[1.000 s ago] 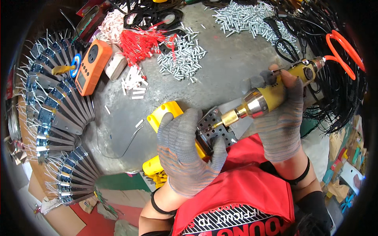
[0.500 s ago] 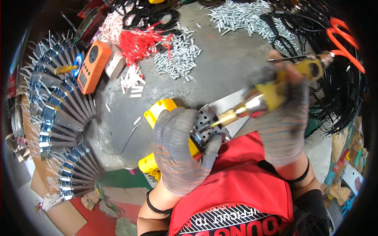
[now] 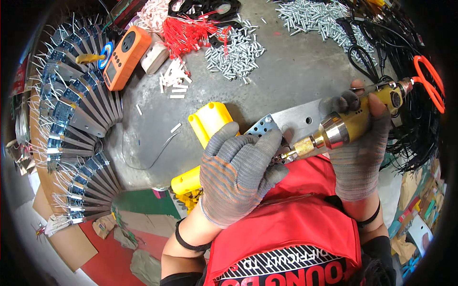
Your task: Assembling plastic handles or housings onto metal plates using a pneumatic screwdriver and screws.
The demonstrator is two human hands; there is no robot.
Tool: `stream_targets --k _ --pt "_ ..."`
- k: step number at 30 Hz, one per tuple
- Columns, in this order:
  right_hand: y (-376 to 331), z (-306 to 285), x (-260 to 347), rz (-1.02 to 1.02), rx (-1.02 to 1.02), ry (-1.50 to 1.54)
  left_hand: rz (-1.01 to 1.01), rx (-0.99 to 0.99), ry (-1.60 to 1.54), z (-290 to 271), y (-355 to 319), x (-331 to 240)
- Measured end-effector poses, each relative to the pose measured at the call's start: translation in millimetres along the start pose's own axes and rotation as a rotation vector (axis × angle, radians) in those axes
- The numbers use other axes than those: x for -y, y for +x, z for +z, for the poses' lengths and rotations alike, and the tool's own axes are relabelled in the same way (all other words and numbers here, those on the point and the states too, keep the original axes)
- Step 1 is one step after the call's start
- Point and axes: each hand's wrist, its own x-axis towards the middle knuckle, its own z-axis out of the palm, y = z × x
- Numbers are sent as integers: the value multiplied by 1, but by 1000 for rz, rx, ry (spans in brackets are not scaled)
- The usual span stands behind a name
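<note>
- Several fanned rows of metal strips are lined up along the left side of the tabletop, with an orange socket meter set beside them.
- Room for moving is left between these and the gloves, interrupted by a thin wire.
- A yellow casing is held by the near edge; the left hand is curled firmly over it and a perforated metal plate.
- The left fingertips are placed beside the driver bit; its contact point is hidden. Under slanted pressure, the bit could be slipped into the glove.
- The yellow power screwdriver is gripped by the right hand, closed around its body.
- Rightward, movement might be snagged by black cables or the orange hose.
</note>
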Motion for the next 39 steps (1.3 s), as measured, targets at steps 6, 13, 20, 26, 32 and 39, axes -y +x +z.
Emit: stream_targets --k 6,13,20,26,32,39 --pt "3 -6 0 19 60 35 -48 17 -25 2 -3 -2" --pt "4 -6 1 36 66 -22 -50 0 7 3 0 -4" --pt "-1 -1 -1 105 -15 -2 -161 0 0 8 1 -8" --pt "-3 -8 0 175 75 15 -204 -3 13 10 -1 -10" --pt "-9 -1 -4 122 -28 -20 -173 -59 44 11 -3 -11" --pt "-5 16 17 -143 101 -143 -198 -137 83 -34 -56 1"
